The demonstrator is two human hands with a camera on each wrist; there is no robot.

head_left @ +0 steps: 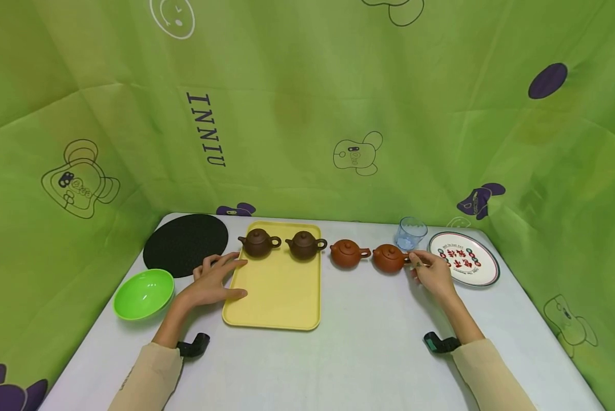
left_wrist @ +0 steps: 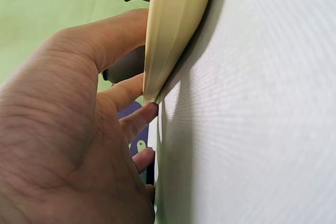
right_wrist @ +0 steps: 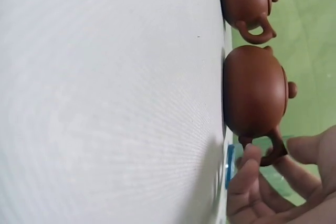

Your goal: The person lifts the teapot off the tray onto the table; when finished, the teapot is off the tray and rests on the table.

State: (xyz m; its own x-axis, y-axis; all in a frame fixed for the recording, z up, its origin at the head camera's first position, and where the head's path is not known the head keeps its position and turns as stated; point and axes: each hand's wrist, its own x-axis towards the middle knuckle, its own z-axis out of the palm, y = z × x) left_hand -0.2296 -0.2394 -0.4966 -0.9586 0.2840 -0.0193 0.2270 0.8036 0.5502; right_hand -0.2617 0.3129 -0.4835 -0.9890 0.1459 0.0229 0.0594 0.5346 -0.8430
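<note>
My right hand holds the handle of a reddish-brown teapot, its fingers and thumb about the loop in the right wrist view. That teapot stands on the table beside a second reddish-brown teapot. At the yellow tray's left edge is my left hand, fingers spread and fairly straight. In the left wrist view the thumb and some fingers reach the tray's rim. Two dark brown teapots, one on the left and one on the right, stand at the tray's far end, handles to the right.
A clear blue glass stands behind the right hand. Right of it lies an oval plate with red lettering. On the left are a round black mat and a green bowl. Green printed cloth hangs around the white table.
</note>
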